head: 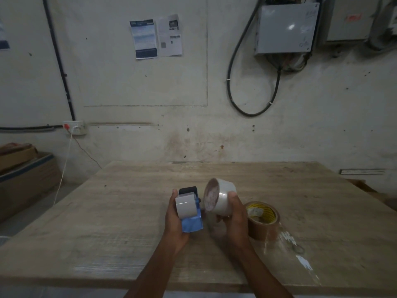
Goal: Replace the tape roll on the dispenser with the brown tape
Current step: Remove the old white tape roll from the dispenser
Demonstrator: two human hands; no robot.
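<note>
Your right hand [234, 214], just right of frame centre, has its fingers curled around a pale tape roll [219, 198], thumb over the outer face, the open core tilted toward the left of the frame. Your left hand [175, 218] wraps the dispenser [190, 211] from the left, fingers closed on its body; a grey drum sits at its top and blue plastic hangs below, so you cannot tell whether the hub is bare.

The pale roll appears to be free of the dispenser, just beside it; whether they touch cannot be told. The brown tape [263, 220] stands on edge on the table [129, 211], immediately right of your right wrist.

Risks, as judged: your right forearm could nudge the brown tape, and a roll on edge may run toward the lower right. The dispenser's cutter is hidden; a blind grip near the black head could catch a fingertip. A clear film strip [290, 239] lies lower right and may stick to anything set down there.

Open room lies left and ahead; the near table edge runs across the bottom of the frame, below your forearms.
</note>
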